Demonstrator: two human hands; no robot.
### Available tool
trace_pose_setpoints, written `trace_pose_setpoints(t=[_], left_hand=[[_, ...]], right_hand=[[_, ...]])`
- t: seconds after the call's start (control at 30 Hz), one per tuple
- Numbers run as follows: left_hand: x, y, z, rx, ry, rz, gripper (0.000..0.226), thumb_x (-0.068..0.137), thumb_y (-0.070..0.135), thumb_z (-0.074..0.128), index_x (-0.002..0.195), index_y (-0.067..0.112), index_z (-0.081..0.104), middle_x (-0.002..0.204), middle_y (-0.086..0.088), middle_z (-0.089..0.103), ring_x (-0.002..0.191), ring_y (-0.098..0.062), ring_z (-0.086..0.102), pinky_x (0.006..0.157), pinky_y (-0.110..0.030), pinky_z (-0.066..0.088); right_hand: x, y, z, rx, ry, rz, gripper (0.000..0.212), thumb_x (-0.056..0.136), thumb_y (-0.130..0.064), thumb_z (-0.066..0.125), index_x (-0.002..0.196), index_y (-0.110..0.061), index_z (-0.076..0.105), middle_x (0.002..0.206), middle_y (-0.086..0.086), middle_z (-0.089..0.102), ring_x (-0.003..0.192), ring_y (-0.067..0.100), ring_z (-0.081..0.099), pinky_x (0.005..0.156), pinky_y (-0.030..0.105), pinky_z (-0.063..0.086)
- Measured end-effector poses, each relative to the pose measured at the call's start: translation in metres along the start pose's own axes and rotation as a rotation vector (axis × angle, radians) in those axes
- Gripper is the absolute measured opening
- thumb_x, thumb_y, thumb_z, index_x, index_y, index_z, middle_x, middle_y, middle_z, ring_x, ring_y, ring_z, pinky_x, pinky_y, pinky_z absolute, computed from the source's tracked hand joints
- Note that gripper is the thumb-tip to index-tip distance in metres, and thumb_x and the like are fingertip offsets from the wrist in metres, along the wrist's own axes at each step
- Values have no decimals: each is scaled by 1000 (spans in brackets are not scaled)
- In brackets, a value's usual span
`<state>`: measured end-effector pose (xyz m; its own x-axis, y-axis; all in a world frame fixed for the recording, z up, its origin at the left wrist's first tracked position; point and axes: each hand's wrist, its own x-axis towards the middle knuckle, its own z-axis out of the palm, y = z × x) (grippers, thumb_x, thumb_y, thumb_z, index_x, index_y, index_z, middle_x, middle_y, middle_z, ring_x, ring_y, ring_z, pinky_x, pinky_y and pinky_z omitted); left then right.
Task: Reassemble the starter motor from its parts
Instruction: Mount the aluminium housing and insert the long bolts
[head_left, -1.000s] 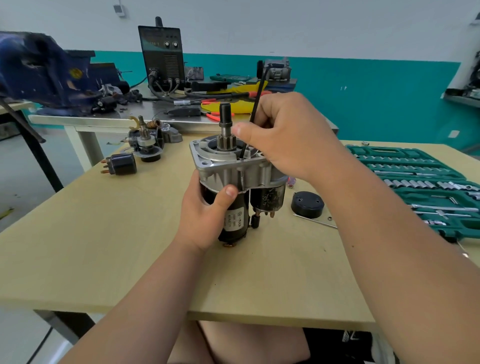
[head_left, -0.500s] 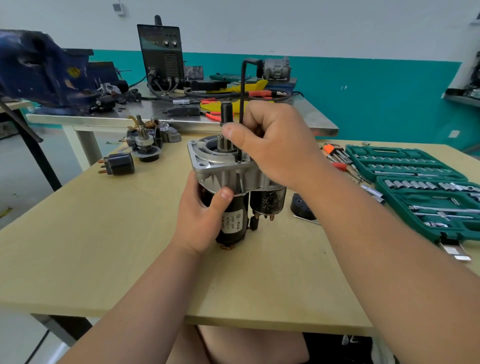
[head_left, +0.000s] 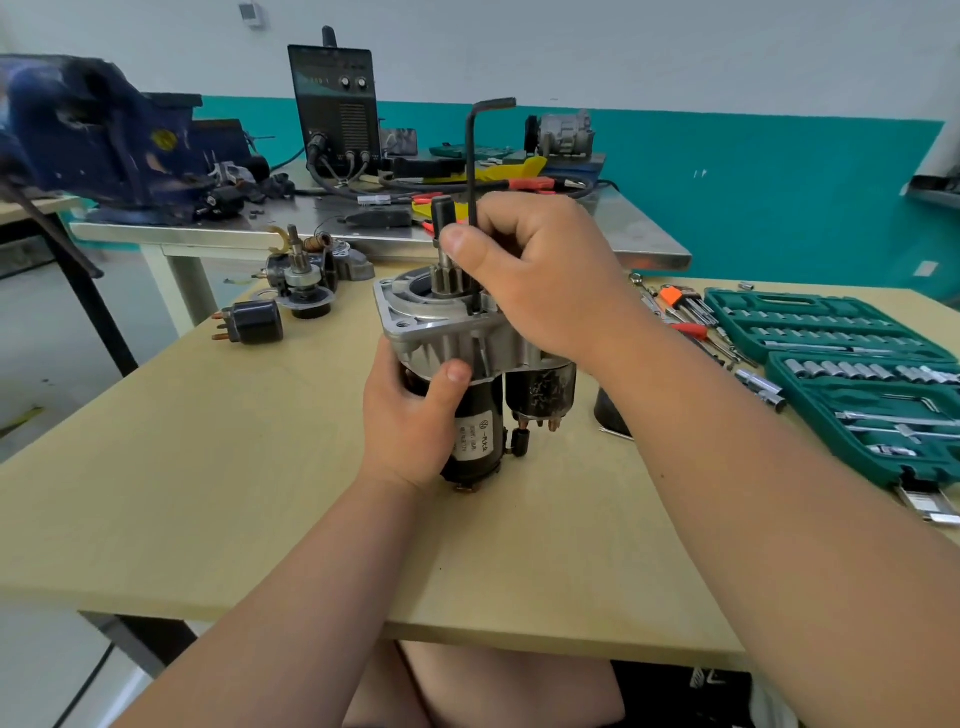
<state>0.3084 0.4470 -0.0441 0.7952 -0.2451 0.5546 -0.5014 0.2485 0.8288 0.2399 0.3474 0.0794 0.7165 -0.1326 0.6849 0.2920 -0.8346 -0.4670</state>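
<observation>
While the tabletop (head_left: 208, 467) carries a green socket set case (head_left: 719, 306) along its right edge, the starter motor (head_left: 441, 338) stands upright on its rear end near the middle, toward the far edge, pinion shaft up. The left hand (head_left: 410, 421) has its fingers wrapped round the black motor body just under the aluminium nose housing. The right hand (head_left: 535, 275) has its fingers clenched on the long leg of a black hex key (head_left: 472, 156), whose tip goes down into the housing flange beside the shaft. I judge a bolt is being driven there. A shallow or tilted key could slip and round the socket, and a hard twist could tip the motor off its narrow base if the left grip loosens. A white label (head_left: 478, 434) on the body bears dark print, too blurred to read.
</observation>
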Motion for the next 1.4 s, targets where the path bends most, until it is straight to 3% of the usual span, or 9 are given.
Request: trace_pose_setpoints(t=[0.1, 0.17, 0.3, 0.63, 0.73, 0.8, 0.93, 1.17, 1.4], left_hand=[[0, 3, -1, -6, -18, 10, 38, 65, 53, 55, 97, 32, 55, 89, 19, 64, 84, 15, 60, 68, -3, 44], [0, 3, -1, -7, -32, 16, 39, 65, 54, 57, 98, 33, 54, 88, 21, 65, 85, 15, 60, 67, -3, 44], [0, 1, -1, 17, -48, 11, 40, 65, 54, 60, 100, 36, 53, 89, 33, 65, 87, 13, 60, 67, -4, 45], [-1, 4, -2, -8, -108, 97, 51, 62, 44, 76, 106, 40, 53, 101, 26, 66, 99, 3, 63, 77, -12, 48], [-1, 3, -2, -1, -116, 104, 47, 64, 47, 74, 106, 41, 52, 102, 26, 66, 100, 1, 63, 79, -15, 49], [0, 2, -2, 6, -120, 109, 46, 66, 46, 73, 107, 41, 52, 103, 27, 65, 99, 4, 62, 79, -13, 48], [1, 0, -4, 16, -115, 109, 46, 67, 47, 71, 108, 39, 52, 104, 27, 65, 99, 6, 61, 80, -11, 47], [1, -1, -5, -10, -67, 114, 41, 69, 48, 69, 106, 39, 54, 100, 27, 66, 97, 3, 61, 79, -11, 46], [2, -4, -4, 14, -99, 104, 40, 68, 43, 68, 105, 36, 55, 98, 23, 67, 94, 1, 63, 76, -13, 48]], right_hand=[[-2, 2, -10, 43, -39, 42, 34, 95, -29, 56, 75, -4, 64, 60, 10, 52, 54, 10, 43, 53, 24, 36], [-5, 3, -19, 63, -71, 74, 28, 95, -30, 55, 75, -16, 69, 55, -3, 53, 51, 4, 45, 49, 16, 36], [-4, 3, -30, -62, -145, 94, 38, 91, -40, 59, 73, -7, 65, 55, -4, 50, 48, 4, 44, 47, 26, 39], [-10, 6, -14, -36, 58, 31, 42, 86, -31, 69, 57, -20, 41, 52, -11, 36, 51, 4, 39, 49, 15, 32], [-8, 4, -20, -21, -18, 34, 20, 87, -30, 67, 70, -23, 58, 63, -11, 54, 60, 1, 52, 57, 12, 42], [-7, 1, -25, 23, -77, 62, 4, 89, -27, 64, 85, -25, 64, 77, -10, 64, 72, 5, 61, 70, 27, 53], [-4, -6, -40, 136, -233, 132, 14, 96, -20, 53, 90, -19, 66, 75, -2, 68, 57, 3, 58, 55, 24, 50], [2, -13, -49, 257, -359, 184, 17, 96, -4, 51, 91, -15, 63, 76, 0, 72, 68, 16, 71, 62, 26, 58], [2, -17, -34, -17, -216, 31, 12, 89, -20, 65, 80, -28, 66, 54, -11, 60, 49, 2, 60, 48, 12, 45]])
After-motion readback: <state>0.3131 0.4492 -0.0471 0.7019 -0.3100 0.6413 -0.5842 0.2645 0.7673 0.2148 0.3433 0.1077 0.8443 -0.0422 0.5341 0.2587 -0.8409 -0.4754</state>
